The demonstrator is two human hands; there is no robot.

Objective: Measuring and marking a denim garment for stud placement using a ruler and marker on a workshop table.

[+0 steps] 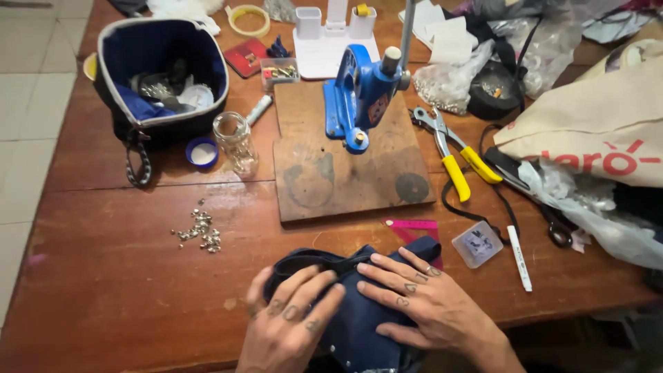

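A piece of dark navy fabric [359,324] lies at the near edge of the wooden table [103,276]. My left hand [290,321] presses flat on its left part, fingers pointing up and right. On the fabric's right part rests my right hand [421,297], fingers spread toward the left. The fingertips of both hands nearly meet over a fold in the cloth. Beyond the fabric stands a blue hand press [362,90] on a wooden board [345,179].
A small pile of metal rivets [200,231] lies left of the fabric. A glass jar [236,141], blue lid [203,153] and open blue bag [159,76] sit at back left. Yellow-handled pliers [456,155], a white marker [519,257], a small clear box [477,243] and bags crowd the right.
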